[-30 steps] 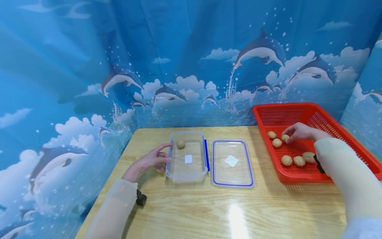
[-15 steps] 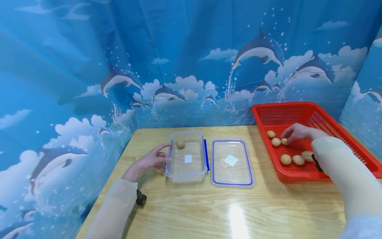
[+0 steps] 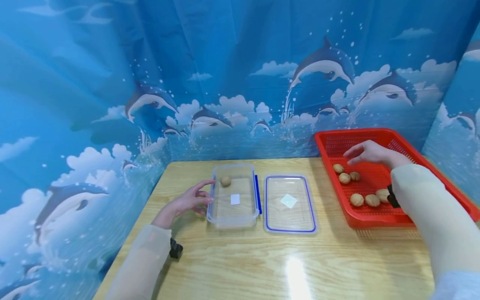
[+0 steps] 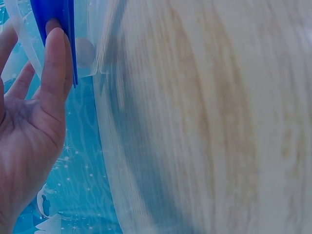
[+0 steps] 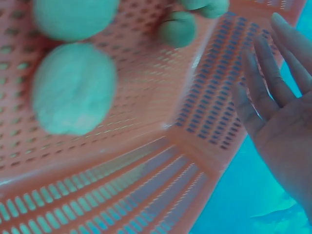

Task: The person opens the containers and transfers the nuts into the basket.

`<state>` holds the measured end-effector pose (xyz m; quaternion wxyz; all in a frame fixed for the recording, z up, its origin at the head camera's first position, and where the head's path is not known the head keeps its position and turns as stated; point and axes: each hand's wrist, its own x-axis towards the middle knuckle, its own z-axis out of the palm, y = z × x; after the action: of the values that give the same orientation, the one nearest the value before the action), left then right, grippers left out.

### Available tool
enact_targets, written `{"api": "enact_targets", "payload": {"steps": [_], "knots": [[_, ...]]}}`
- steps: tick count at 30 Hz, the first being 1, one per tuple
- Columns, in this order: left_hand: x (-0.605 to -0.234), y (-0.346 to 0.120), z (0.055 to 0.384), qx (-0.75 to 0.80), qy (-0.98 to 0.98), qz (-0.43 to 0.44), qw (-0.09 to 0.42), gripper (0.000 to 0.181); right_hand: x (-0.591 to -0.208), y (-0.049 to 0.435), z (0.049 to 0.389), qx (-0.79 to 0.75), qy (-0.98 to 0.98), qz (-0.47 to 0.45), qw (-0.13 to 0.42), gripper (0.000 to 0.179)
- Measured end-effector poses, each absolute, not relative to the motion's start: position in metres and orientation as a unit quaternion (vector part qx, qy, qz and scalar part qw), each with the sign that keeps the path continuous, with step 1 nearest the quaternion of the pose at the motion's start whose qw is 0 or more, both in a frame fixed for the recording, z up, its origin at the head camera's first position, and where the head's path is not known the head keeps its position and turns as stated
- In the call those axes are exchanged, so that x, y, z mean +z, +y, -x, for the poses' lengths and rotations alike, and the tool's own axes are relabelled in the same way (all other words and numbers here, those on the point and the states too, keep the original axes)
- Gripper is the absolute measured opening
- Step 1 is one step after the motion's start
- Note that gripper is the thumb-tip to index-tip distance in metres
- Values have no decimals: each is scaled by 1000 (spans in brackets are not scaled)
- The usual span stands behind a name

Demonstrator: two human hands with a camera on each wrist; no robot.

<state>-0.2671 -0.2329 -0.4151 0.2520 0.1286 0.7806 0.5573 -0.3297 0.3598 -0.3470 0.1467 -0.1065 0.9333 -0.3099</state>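
Note:
My left hand (image 3: pixel 190 201) is at the left side of a clear plastic food container (image 3: pixel 234 221), its fingers loosely spread near the wall. Inside that container sits one walnut (image 3: pixel 225 181) and a small white square (image 3: pixel 235 199). In the left wrist view the fingers (image 4: pixel 52 63) overlap a blue flap (image 4: pixel 67 29) of the container; contact is hard to judge. My right hand (image 3: pixel 369 152) hovers over a red plastic basket (image 3: pixel 350 217), fingers extended and holding nothing. Below it lie several walnuts (image 3: pixel 344 178), some grouped at the left wall, others (image 3: pixel 372 200) near the front.
A clear lid (image 3: pixel 290 218) with a blue seal lies flat between container and basket, a pale square (image 3: pixel 288 201) on it. The wooden table (image 3: pixel 232 266) stretches toward me. A blue dolphin curtain (image 3: pixel 232 62) hangs behind and at both sides.
My right hand has lifted up and slightly left, away from the smaller walnut it was touching, which stays in the basket. My left hand has held its place.

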Motion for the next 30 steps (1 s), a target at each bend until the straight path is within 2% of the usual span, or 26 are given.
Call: {"api": "enact_targets", "payload": {"steps": [3,19,30], "knots": [[-415,-233,267,557,780,-127,253,71,-338,351,331,-317,933,107,131,56],[-416,-233,268,559,779,-120,257,70,-286,280,330,-379,913,134,64,51],[-416,-233,268,557,781,-124,253,70,-281,210,320,-374,895,225,94,49]]}}
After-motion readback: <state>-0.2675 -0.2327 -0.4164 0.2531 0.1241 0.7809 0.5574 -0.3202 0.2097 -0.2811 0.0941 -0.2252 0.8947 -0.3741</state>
